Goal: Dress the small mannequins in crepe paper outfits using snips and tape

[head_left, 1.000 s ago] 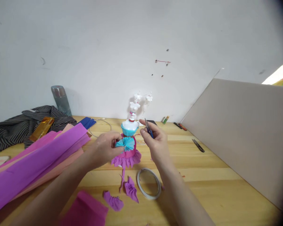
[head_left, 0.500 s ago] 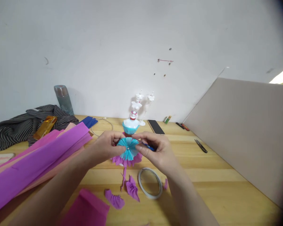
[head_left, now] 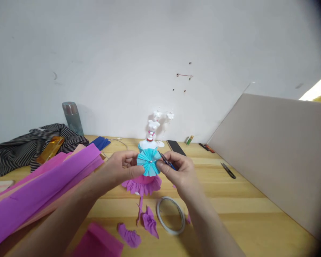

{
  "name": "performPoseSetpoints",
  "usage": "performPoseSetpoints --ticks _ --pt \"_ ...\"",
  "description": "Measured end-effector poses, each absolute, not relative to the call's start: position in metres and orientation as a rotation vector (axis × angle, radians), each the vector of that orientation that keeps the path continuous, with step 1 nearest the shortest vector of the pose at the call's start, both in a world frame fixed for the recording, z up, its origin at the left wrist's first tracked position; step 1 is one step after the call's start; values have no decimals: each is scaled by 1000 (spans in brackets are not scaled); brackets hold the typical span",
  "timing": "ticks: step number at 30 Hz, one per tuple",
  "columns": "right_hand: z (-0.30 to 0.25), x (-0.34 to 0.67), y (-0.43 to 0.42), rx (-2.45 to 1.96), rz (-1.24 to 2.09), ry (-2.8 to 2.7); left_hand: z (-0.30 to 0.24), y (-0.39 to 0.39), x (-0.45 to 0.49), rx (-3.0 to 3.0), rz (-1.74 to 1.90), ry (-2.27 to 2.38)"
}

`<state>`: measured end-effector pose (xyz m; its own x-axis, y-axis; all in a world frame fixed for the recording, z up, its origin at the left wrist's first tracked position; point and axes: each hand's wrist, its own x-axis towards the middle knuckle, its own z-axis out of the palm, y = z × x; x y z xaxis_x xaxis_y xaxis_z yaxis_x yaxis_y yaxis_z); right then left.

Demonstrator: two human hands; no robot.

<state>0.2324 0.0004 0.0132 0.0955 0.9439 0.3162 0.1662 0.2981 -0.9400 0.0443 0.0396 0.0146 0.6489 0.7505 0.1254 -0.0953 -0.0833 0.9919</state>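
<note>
Turquoise pleated paper rosette point(head_left: 149, 162) is seen in the head view at the middle of the scene, held up just above the bench and in front of a small dress-form doll with a ruffled magenta crepe-paper skirt point(head_left: 143, 185). The rosette's left edge is pinched by the left hand point(head_left: 120, 170), with thumb and fingers closed on the paper. The right hand point(head_left: 180, 171) is closed around a pair of small blue-handled scissors point(head_left: 166, 163), whose tips are pointed at the centre of the rosette; its fingertips are set against the rosette's right edge.

On the pale wooden bench point(head_left: 243, 203), a ring of clear adhesive tape point(head_left: 171, 215) is laid flat near the right forearm. Two crumpled purple crepe scraps point(head_left: 149, 221) are found just left of it. Long folded sheets of magenta and pink crepe paper point(head_left: 42, 185) are spread across the left side. Farther back on the left, a black-and-white striped cloth point(head_left: 21, 148) and a grey metal flask point(head_left: 72, 117) are placed against the wall. A black phone point(head_left: 176, 147) is laid just beyond the right hand, and black thread snips point(head_left: 228, 170) are placed to the far right, near a leaning grey board point(head_left: 278, 150).
</note>
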Motion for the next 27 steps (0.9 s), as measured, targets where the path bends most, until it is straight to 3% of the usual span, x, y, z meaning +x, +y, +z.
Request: performPoseSetpoints --ticks 8,17,27 --pt "10 230 -1 -1118 741 -1402 -3 37 62 1411 876 748" --pt "10 233 1 -1016 577 -1294 -8 42 56 1941 1023 945" --pt "-4 238 21 -1092 517 -1246 -7 47 50 2137 924 924"
